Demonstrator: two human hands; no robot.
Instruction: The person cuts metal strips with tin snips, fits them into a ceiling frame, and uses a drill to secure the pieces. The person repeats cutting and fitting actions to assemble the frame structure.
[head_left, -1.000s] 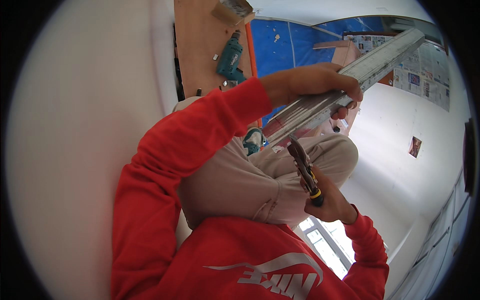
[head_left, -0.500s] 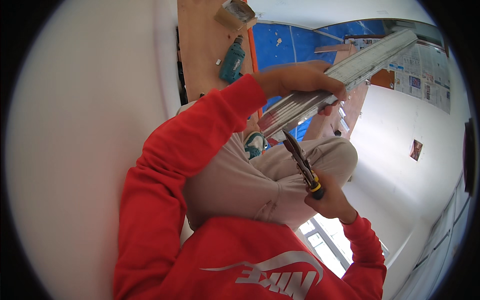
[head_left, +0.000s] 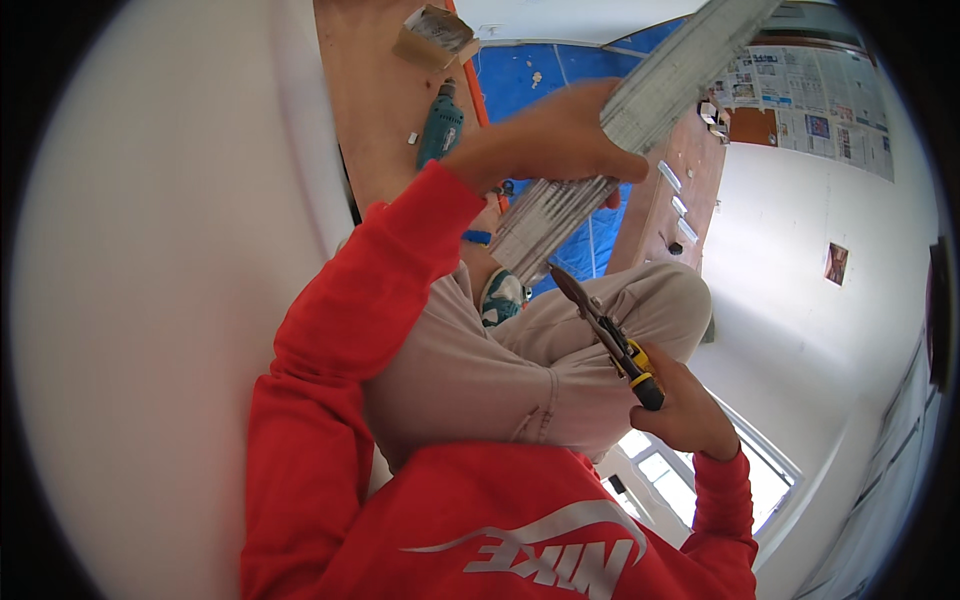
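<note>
A ribbed grey metal profile (head_left: 680, 75), possibly several lengths nested together, slants upward in front of a seated worker, its lower end near a green-and-white shoe (head_left: 502, 298). The left hand (head_left: 590, 140) is clamped around it partway along, thumb across the near face, a hold that likely keeps the long piece balanced. The right hand (head_left: 690, 405) is closed on the yellow-and-black handles of a pair of tin snips (head_left: 610, 335), presumably gripped that way to point the blades away from the body. Their tip lies just beside the profile's lower end; whether the two touch, or the blades are parted, cannot be told. Beyond, a teal power drill (head_left: 441, 125) and an open cardboard box (head_left: 437, 38) rest on a wooden board (head_left: 370, 90), seemingly kept within reach. Small metal pieces (head_left: 680, 205) sit on another board (head_left: 640, 240) past blue sheeting (head_left: 590, 70), probably laid as protection.
</note>
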